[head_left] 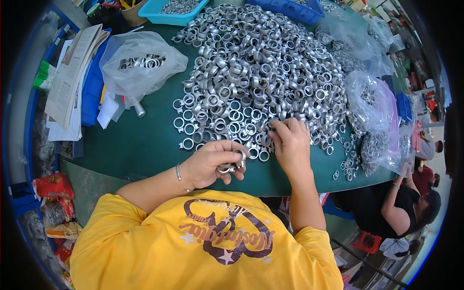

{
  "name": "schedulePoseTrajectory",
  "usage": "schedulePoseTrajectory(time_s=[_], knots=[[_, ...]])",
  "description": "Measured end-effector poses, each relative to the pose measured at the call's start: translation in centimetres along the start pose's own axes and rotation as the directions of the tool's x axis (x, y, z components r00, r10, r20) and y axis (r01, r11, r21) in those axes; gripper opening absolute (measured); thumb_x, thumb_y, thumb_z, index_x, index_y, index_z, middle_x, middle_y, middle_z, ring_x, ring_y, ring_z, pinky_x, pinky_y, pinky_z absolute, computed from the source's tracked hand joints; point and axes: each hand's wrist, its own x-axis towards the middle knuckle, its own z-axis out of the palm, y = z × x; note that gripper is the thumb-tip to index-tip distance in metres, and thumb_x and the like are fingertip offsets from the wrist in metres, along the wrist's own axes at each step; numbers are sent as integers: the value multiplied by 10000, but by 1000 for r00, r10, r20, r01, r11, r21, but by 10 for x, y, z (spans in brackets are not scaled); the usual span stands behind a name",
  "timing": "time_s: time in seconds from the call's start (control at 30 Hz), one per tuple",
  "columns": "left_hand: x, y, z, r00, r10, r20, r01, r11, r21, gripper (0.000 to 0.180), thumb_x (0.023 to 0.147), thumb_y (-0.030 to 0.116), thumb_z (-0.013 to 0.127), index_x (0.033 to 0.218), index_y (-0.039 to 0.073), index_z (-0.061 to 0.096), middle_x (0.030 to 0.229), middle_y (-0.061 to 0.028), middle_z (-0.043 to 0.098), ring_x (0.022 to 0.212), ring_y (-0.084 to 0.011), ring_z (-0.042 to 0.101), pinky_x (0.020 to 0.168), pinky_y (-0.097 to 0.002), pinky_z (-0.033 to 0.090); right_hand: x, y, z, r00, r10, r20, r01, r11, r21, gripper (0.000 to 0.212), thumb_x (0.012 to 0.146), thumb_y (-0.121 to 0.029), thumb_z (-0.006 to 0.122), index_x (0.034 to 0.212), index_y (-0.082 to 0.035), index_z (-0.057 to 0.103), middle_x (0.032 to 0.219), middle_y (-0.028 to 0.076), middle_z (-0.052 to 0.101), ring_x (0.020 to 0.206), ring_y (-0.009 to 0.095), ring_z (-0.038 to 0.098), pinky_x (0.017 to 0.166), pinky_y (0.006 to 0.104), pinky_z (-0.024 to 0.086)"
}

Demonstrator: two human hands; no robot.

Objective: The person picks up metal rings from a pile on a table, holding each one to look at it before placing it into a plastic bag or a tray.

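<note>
A big heap of silver metal rings point(270, 63), each with a small lug on its side, covers the middle of the green table point(140, 140). In front of the heap, my left hand point(215, 162) is closed around a few metal rings point(238, 159), held above the table's near edge. My right hand point(291, 142) reaches to the heap's near side, fingers bent down among the rings. Its fingertips are partly hidden, so I cannot make out whether a ring is pinched there. A metal bracelet point(178, 172) circles my left wrist.
An open plastic bag point(113, 67) with rings lies at left, beside papers point(72, 77) on a blue bin. Blue trays point(153, 17) stand at the back. Bagged rings point(374, 147) and smaller loose rings point(349, 164) lie at right. A person in black point(406, 208) sits beyond the right end.
</note>
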Motion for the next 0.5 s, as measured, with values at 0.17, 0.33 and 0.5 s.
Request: schedulePoseTrajectory(time_s=[0.17,0.33,0.5], knots=[[-5,5,5,998,34,-49,-34,999,-9,172,873,108,487,994,4,550,813,-114,604,702,-193,631,441,-224,468,-2,-2,2,990,133,42,-139,972,189,93,721,-14,648,796,-39,599,772,74,554,719,245,529,640,341,419],[0,1,-1,994,93,-64,-89,995,54,152,871,182,512,880,31,527,833,-109,595,715,-184,610,408,-198,416,-19,-15,3,929,271,252,-365,554,748,76,776,5,633,835,-6,586,740,46,568,637,107,534,567,227,430],[3,4,11,985,135,-105,-129,990,58,169,856,162,549,940,16,559,831,-92,585,677,-148,580,421,-183,397,-24,-25,5,966,153,208,-257,502,826,102,752,14,653,825,-14,586,771,58,594,688,150,557,614,246,441]])
